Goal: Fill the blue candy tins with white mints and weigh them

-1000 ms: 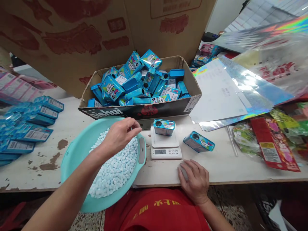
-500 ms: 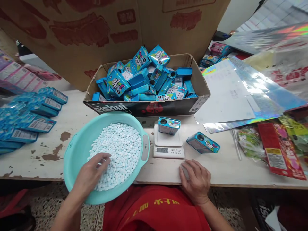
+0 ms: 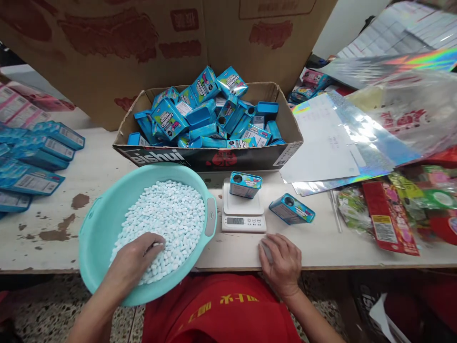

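My left hand (image 3: 137, 255) is inside a turquoise plastic basin (image 3: 96, 238), its fingers drawn together around a few of the small white and pale-blue candies (image 3: 174, 214) heaped there. How many it holds is hidden. Flat on the table edge rests my right hand (image 3: 282, 262), fingers stretched and holding nothing. Just beyond it is a white digital scale (image 3: 244, 219) with a lit display. A blue candy tin (image 3: 245, 185) with a round hole in its top stands on the scale's plate. Another holed blue tin (image 3: 292, 208) is on the table to the right.
Behind the basin and scale, a cardboard box (image 3: 210, 159) is piled with blue tins. Rows of blue tins (image 3: 39, 157) stand at the left. Paper sheets (image 3: 321, 143) and a red packet (image 3: 389, 219) lie on the right. A large carton (image 3: 221, 47) rises at the back.
My left hand's fingers have closed further together among the candies. My right hand stays flat on the table. The whole view has shifted slightly; the tins and scale keep their places.
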A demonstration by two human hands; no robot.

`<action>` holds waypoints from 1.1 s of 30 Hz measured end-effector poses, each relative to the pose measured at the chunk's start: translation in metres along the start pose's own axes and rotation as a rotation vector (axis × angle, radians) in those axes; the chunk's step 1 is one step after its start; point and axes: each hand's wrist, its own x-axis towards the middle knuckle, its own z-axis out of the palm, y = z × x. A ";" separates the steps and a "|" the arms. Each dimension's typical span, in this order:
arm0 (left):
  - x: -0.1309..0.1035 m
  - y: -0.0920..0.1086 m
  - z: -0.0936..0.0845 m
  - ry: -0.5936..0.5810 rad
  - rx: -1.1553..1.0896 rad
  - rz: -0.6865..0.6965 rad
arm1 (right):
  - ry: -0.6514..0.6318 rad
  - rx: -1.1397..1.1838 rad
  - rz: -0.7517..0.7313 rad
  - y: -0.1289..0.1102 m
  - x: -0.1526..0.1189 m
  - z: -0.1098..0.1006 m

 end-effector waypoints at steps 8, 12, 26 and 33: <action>0.006 -0.007 0.010 0.265 0.051 0.039 | 0.013 0.013 0.000 0.000 -0.001 0.000; 0.009 -0.006 0.011 0.304 0.108 0.140 | 0.033 0.018 0.000 0.000 -0.001 0.002; 0.044 0.067 -0.035 0.283 0.078 0.332 | 0.107 -0.033 -0.121 0.006 -0.003 0.006; 0.139 0.190 -0.014 -0.002 0.206 0.712 | 0.231 -0.115 -0.205 0.012 -0.005 0.013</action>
